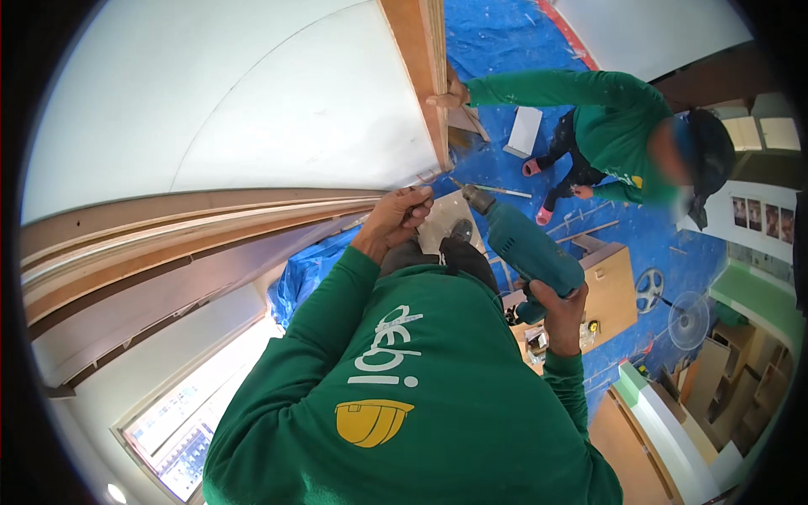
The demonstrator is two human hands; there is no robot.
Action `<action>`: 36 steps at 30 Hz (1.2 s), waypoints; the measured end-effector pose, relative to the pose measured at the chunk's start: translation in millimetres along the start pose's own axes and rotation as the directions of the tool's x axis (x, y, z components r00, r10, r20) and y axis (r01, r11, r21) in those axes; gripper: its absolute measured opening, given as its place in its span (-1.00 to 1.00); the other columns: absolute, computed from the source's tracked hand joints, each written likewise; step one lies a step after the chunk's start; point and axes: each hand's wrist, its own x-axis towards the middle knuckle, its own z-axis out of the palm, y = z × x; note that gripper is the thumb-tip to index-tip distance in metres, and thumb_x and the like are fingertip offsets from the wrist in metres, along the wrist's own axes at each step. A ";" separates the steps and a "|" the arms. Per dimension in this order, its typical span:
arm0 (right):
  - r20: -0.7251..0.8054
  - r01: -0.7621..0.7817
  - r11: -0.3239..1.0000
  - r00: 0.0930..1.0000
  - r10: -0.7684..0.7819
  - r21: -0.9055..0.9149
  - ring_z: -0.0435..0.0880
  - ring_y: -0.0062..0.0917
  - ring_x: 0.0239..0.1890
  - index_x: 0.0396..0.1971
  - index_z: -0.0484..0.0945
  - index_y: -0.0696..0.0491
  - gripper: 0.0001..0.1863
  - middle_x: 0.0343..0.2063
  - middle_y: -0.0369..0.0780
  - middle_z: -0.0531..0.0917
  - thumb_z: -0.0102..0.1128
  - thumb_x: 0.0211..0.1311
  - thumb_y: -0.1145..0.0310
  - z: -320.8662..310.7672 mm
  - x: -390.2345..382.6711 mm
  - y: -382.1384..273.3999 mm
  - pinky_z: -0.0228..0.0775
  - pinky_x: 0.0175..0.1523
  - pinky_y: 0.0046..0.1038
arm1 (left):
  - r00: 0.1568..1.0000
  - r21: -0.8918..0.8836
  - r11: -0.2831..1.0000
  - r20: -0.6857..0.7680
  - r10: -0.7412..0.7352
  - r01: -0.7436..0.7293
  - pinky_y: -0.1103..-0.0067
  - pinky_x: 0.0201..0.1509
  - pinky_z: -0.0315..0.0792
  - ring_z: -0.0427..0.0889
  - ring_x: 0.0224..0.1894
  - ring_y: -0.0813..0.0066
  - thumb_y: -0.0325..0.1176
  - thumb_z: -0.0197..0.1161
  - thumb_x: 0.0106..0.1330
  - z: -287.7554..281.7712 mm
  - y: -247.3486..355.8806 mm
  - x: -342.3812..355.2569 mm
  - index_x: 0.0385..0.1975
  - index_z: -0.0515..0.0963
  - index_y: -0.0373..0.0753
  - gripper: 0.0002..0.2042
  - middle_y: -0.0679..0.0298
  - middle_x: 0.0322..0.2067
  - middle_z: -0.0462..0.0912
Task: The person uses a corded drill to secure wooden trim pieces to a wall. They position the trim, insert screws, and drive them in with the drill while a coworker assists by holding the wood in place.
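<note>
My right hand grips the handle of a teal power drill. The drill points up and to the left, its chuck and thin bit toward the wooden frame. My left hand is raised beside the lower corner of a white panel, just left of the drill tip. Its fingers are pinched together; whatever they hold is too small to make out. A wooden frame edge borders the panel, and a long wooden rail runs below it. A co-worker's hand holds the upright edge.
A co-worker in green bends at the right on a blue tarp. Beneath me stands a wooden box-like platform. A fan, a white box and loose wood strips are on the right side. A window is lower left.
</note>
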 end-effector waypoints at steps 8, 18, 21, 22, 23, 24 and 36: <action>0.029 0.048 0.995 0.999 -0.046 -0.085 0.79 -0.45 -0.09 0.22 0.49 0.28 -0.37 -0.05 -0.09 0.75 0.52 0.14 0.52 4.9 8.1 -7.4 0.66 0.06 -0.38 | 0.987 -0.206 0.975 -0.150 0.049 -0.080 0.75 -0.67 0.09 0.30 -0.57 0.77 0.00 0.29 0.55 45.0 17.2 11.7 -0.25 0.52 -0.20 -0.65 0.45 -0.48 0.46; 0.065 0.070 0.986 0.996 -0.061 -0.152 0.69 -0.54 -0.03 0.24 0.51 0.25 -0.31 -0.01 -0.17 0.72 0.60 0.08 0.46 10.5 18.2 9.9 0.56 0.11 -0.44 | 0.984 -0.225 0.972 -0.179 0.021 -0.062 0.75 -0.67 0.09 0.35 -0.56 0.74 -0.04 0.39 0.48 63.8 17.5 6.4 -0.25 0.50 -0.17 -0.68 0.39 -0.45 0.53; 0.062 0.071 0.987 0.996 -0.063 -0.146 0.69 -0.54 -0.03 0.24 0.51 0.25 -0.31 -0.01 -0.17 0.72 0.60 0.09 0.46 11.7 19.3 10.9 0.56 0.11 -0.44 | 0.983 -0.266 0.962 -0.184 0.010 -0.059 0.75 -0.68 0.10 0.36 -0.56 0.73 -0.05 0.38 0.49 60.3 15.6 9.7 -0.24 0.49 -0.17 -0.68 0.38 -0.45 0.54; 0.061 0.074 0.987 0.996 -0.066 -0.145 0.69 -0.55 -0.03 0.24 0.51 0.25 -0.31 -0.01 -0.17 0.72 0.60 0.09 0.46 12.5 20.3 11.2 0.57 0.11 -0.45 | 0.982 -0.277 0.959 -0.187 0.007 -0.060 0.75 -0.68 0.10 0.36 -0.55 0.73 -0.05 0.37 0.50 58.6 15.6 11.3 -0.24 0.48 -0.17 -0.67 0.38 -0.44 0.52; 0.059 0.073 0.987 0.996 -0.065 -0.146 0.69 -0.55 -0.03 0.24 0.51 0.25 -0.31 -0.01 -0.17 0.72 0.59 0.09 0.46 12.8 20.6 11.7 0.57 0.10 -0.45 | 0.982 -0.290 0.955 -0.190 0.002 -0.058 0.75 -0.68 0.10 0.37 -0.55 0.73 -0.05 0.35 0.51 57.0 14.9 12.1 -0.24 0.48 -0.18 -0.67 0.38 -0.44 0.51; 0.060 0.066 0.986 0.997 -0.057 -0.150 0.69 -0.55 -0.03 0.24 0.51 0.25 -0.31 -0.01 -0.17 0.72 0.59 0.09 0.46 12.7 21.8 11.8 0.57 0.10 -0.45 | 0.984 -0.301 0.952 -0.177 0.003 -0.057 0.75 -0.68 0.10 0.36 -0.55 0.73 -0.05 0.35 0.51 56.3 15.3 13.2 -0.24 0.48 -0.18 -0.67 0.39 -0.45 0.51; 0.153 0.273 0.899 0.960 -0.233 -0.344 0.71 -0.54 0.01 0.27 0.50 0.25 -0.28 0.00 -0.14 0.75 0.60 0.07 0.47 27.6 29.4 9.3 0.57 0.17 -0.40 | 0.967 -0.126 0.987 -0.247 0.068 -0.102 0.73 -0.67 0.05 0.35 -0.56 0.72 -0.08 0.35 0.52 54.1 22.9 26.1 -0.29 0.51 -0.21 -0.68 0.42 -0.51 0.44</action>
